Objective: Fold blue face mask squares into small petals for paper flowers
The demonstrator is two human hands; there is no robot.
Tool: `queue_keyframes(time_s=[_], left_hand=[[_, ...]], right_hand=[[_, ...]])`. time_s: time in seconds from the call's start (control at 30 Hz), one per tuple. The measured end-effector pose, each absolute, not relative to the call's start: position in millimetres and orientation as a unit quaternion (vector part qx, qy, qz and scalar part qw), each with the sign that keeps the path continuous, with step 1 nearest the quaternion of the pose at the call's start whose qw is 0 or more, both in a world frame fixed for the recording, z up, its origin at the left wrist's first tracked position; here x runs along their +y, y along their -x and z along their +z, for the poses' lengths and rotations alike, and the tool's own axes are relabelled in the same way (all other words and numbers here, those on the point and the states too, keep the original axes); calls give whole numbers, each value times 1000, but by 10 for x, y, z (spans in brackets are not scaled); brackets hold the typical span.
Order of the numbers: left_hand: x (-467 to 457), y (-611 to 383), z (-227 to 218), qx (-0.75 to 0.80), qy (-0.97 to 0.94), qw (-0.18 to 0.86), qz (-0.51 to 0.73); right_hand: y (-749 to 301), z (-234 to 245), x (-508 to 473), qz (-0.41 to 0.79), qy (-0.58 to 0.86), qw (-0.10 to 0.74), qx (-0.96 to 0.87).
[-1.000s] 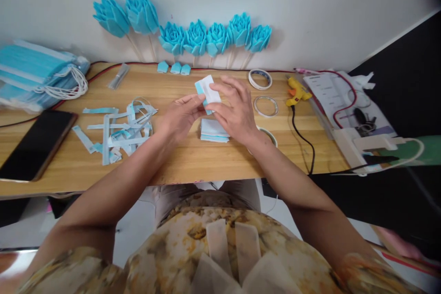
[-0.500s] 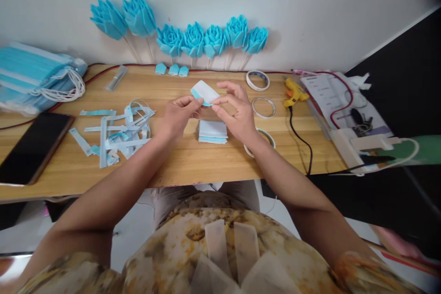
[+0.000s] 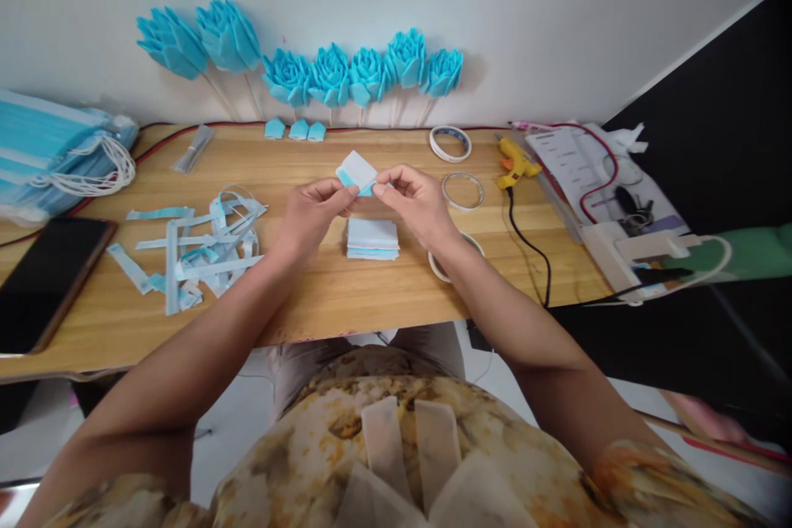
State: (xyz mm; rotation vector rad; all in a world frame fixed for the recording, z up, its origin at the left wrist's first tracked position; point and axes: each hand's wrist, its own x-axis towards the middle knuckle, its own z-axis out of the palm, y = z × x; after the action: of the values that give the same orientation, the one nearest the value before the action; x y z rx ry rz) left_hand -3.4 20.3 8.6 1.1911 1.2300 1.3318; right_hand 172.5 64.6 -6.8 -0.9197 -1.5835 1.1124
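Note:
Between my two hands is a small piece of mask fabric (image 3: pixel 357 168), white on its face with a blue folded edge along the bottom. My left hand (image 3: pixel 317 214) pinches its left corner between thumb and fingers. On the other side, my right hand (image 3: pixel 416 202) grips the right corner, fingers curled. Just below them a stack of cut mask fabric pieces (image 3: pixel 372 238) lies on the wooden table (image 3: pixel 309 297). Left of my left hand is a loose heap of cut mask strips (image 3: pixel 210 243).
Blue fabric flowers (image 3: pixel 331 74) on sticks lean against the wall behind several folded petals (image 3: pixel 299 129). Tape rolls (image 3: pixel 450 144) and a yellow glue gun (image 3: pixel 516 165) lie at right. Left are a phone (image 3: pixel 53 280), a bundle of masks (image 3: pixel 55 153) and a clear packet (image 3: pixel 193 148).
The right corner of the fabric piece has been folded over, and my right fingers have curled in closer to it. The view has shifted slightly to the right.

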Motion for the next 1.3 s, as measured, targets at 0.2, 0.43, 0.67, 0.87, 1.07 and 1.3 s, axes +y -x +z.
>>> queue_keyframes(time_s=[0.2, 0.43, 0.67, 0.87, 1.07, 1.3], left_hand=[[198, 26, 84, 505, -480, 474, 538], [189, 27, 92, 494, -496, 498, 511], [208, 30, 85, 457, -441, 540, 553], [198, 31, 95, 476, -476, 509, 536], [174, -7, 84, 417, -432, 582, 549], [188, 7, 60, 453, -453, 551, 536]], right_hand=[[-1708, -37, 617, 449, 379, 480, -651], [-1708, -23, 613, 484, 360, 473, -642], [-1720, -1, 601, 578, 326, 408, -627], [-1715, 19, 595, 596, 319, 403, -617], [-1694, -30, 607, 583, 331, 438, -599], [-1716, -19, 616, 558, 348, 437, -614]])
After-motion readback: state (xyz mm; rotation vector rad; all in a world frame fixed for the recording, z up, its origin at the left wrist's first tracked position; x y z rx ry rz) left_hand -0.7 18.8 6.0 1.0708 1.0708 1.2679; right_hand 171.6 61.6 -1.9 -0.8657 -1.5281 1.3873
